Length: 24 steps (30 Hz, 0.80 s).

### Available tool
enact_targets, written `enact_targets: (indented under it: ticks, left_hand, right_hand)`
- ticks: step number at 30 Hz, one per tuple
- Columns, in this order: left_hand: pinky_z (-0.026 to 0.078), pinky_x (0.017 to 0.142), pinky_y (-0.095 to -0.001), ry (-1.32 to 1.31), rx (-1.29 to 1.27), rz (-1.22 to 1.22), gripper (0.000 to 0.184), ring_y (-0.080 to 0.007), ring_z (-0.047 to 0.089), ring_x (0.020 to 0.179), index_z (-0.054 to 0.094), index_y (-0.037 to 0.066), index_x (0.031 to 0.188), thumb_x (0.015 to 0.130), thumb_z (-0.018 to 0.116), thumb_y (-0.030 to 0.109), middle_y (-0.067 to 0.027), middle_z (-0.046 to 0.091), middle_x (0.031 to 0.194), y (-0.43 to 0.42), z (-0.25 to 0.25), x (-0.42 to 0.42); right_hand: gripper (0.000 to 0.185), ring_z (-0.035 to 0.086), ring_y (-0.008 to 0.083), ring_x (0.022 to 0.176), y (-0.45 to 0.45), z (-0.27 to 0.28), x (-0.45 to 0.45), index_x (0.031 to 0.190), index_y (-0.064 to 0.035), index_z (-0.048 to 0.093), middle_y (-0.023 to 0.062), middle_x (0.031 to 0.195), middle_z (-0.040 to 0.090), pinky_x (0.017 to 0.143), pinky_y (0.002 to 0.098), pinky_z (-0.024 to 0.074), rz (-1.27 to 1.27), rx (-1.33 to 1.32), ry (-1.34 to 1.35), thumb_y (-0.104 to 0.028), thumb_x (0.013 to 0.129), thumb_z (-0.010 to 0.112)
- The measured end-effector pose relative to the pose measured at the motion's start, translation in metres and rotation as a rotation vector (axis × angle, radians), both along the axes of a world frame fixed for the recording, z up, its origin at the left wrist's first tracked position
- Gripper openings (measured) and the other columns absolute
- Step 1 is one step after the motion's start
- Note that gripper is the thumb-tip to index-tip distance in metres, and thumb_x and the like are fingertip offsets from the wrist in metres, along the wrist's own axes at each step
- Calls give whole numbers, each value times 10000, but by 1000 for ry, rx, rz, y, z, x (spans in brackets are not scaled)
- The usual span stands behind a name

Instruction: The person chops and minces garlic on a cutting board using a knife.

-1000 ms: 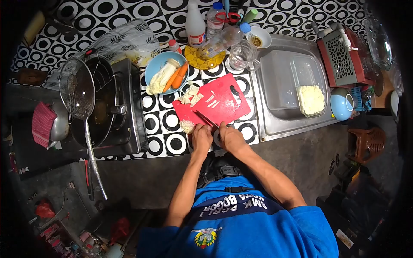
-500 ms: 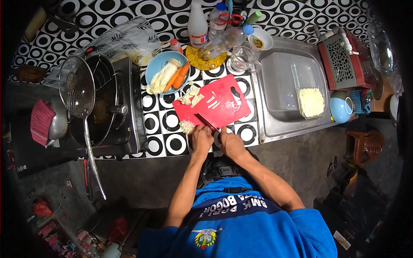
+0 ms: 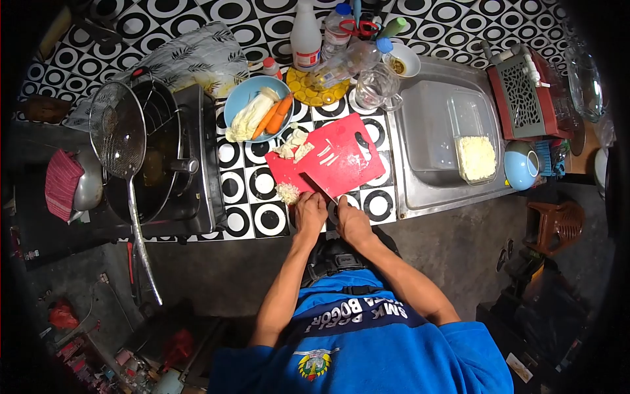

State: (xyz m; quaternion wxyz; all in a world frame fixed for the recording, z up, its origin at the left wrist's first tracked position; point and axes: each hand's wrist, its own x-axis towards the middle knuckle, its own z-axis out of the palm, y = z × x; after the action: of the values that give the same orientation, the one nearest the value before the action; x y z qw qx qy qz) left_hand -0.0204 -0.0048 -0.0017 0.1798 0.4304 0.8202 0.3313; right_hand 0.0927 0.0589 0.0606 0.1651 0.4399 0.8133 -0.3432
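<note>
Here, seen from above, a person's right hand (image 3: 354, 221) is wrapped around the handle end of a long, narrow, dark-bladed knife (image 3: 316, 185). The blade slants forward and leftward, just ahead of the left hand (image 3: 310, 211). That left hand rests near the blade with its fingers bent and drawn together; what lies beneath them is hidden, so I cannot tell whether it grips anything.

Ahead of both hands, a red, flat, rectangular cutting board (image 3: 354, 169) sits at an angle, a slot in its far right corner. The blade reaches over it. Beyond the blade lie thin, pale strips (image 3: 327, 155); farther left, cream-white chunks (image 3: 293, 146); and just forward of the left hand, a heap of finely chopped white bits (image 3: 287, 193).

The near edge of the counter, tiled in black and white circles (image 3: 237, 221), runs close to the hands. Strips of tile separate the board from a stainless-steel sink unit (image 3: 426, 205) to the hands' right and a dark stove (image 3: 207, 154) to their left.

Farther ahead, a round, light-blue plate (image 3: 232, 110) carries pale leafy cabbage (image 3: 254, 116) and orange carrots (image 3: 280, 115). Well left, a wire-mesh strainer (image 3: 119, 131) lies over a black wok (image 3: 154, 174). Behind the counter is grey floor (image 3: 453, 233).
</note>
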Motion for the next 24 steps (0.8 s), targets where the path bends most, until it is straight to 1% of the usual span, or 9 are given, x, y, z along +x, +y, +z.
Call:
enact_targets:
  ticks: [2, 5, 8, 11, 14, 17, 20, 23, 24]
  left_hand:
    - [472, 651, -471, -3, -27, -13, 91, -389, 582, 741, 618, -13, 747, 783, 575, 59, -200, 586, 758, 0, -1, 0]
    - [475, 664, -465, -20, -3, -15, 99, -382, 586, 746, 635, -19, 770, 781, 579, 62, -203, 598, 781, -2, 0, 0]
    - [477, 673, -457, 2, 42, -11, 98, -375, 591, 751, 647, -20, 787, 774, 585, 55, -205, 606, 790, -5, -1, 1]
    - [477, 675, -451, -13, -21, -12, 86, -376, 592, 752, 651, -18, 788, 765, 589, 37, -204, 611, 790, -5, -6, 3]
    - [476, 671, -452, -22, -15, -4, 80, -377, 591, 747, 650, -20, 784, 762, 590, 28, -203, 609, 778, -4, -5, 3]
    - [475, 668, -453, 16, -24, -2, 76, -378, 587, 743, 644, -21, 769, 763, 593, 34, -201, 604, 768, -3, 3, 2]
    - [474, 661, -453, -6, 0, 49, 69, -380, 583, 739, 635, -24, 753, 759, 594, 32, -199, 596, 758, -2, 3, 4]
    - [474, 668, -452, -19, -15, 32, 58, -384, 580, 747, 633, -23, 761, 757, 591, 17, -199, 593, 763, -2, 1, 3]
    - [474, 672, -453, -18, -27, 23, 59, -384, 581, 749, 633, -23, 769, 756, 591, 16, -199, 594, 767, -2, 1, 2]
  right_hand:
    - [420, 645, 417, 819, 0, -9, -4, 1086, 46, 405, 282, 848, 637, 702, 472, 523, 21, 30, 28, -90, 757, 629]
    - [428, 649, 403, 819, 14, -8, -21, 1099, 51, 401, 272, 850, 641, 701, 464, 526, 11, 35, 24, -84, 761, 626]
    - [420, 648, 405, 822, 15, 5, -21, 1102, 59, 407, 266, 843, 643, 709, 463, 526, 55, 27, -32, -92, 770, 614]
    - [411, 637, 425, 806, 3, 11, -1, 1123, 99, 421, 284, 837, 632, 718, 476, 514, 21, 17, 53, -111, 790, 539]
    - [433, 633, 430, 824, 0, -6, -5, 1122, 94, 412, 289, 848, 632, 722, 475, 516, 16, -5, -4, -93, 768, 578]
    - [517, 632, 433, 833, 11, 1, -21, 1135, 91, 396, 290, 856, 633, 725, 475, 520, -14, -22, 13, -62, 714, 652]
    - [560, 633, 437, 816, 13, 3, -19, 1139, 91, 385, 288, 841, 632, 711, 480, 523, 14, 17, 24, -58, 690, 685]
    - [496, 633, 440, 809, 5, 15, -7, 1107, 81, 398, 295, 834, 627, 699, 482, 522, -3, -11, 48, -85, 721, 662]
    - [457, 634, 439, 805, 3, 9, -8, 1101, 75, 396, 290, 833, 628, 700, 476, 524, 3, 4, 34, -87, 745, 631]
